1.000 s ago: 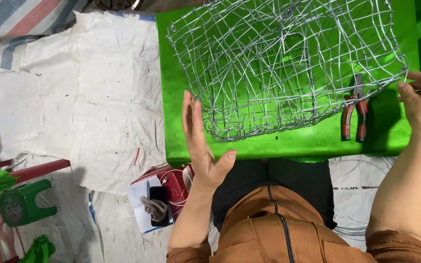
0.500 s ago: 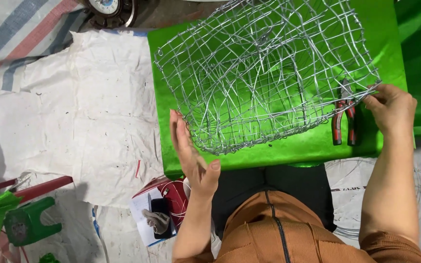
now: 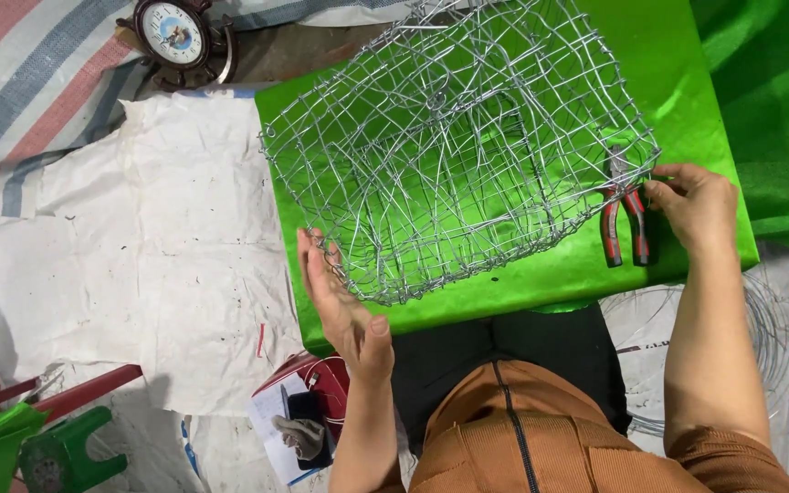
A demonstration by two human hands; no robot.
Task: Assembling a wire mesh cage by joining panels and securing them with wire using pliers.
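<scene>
While the wire mesh cage (image 3: 454, 151) sits on the green counter (image 3: 705, 110), both hands have closed in on it compared with a second ago.

Left hand (image 3: 340, 306): open flat, fingers straight, palm edge-on against the cage's 7 o'clock corner. No grip here, the hand only braces the wire. A second ago it stood a little off the mesh; now it touches the lower left edge.

Right hand (image 3: 696, 205): a second ago out at the counter's 3 o'clock edge, now moved inward. Grip is narrow, fingertips pinched at the cage's 3 o'clock corner, right where the wire ends meet. Cannot tell whether it pinches the wire itself or the head of the pliers (image 3: 625, 219); the two overlap there.

The red-handled pliers lie on the counter at 4 o'clock of the cage, handles toward the person, just beside the right hand.

The cage looks rotated and pulled closer to the body over the last second, judging by its corners against the counter edge. Reading: the person is steadying the frame from both sides, work focus at the right corner.

Around: a small clock (image 3: 175, 36) on the floor at 10 o'clock, white sacking (image 3: 111, 246) at 9, a green plastic stool (image 3: 61, 456) at 7, loose wire coils (image 3: 769, 319) at 4.
</scene>
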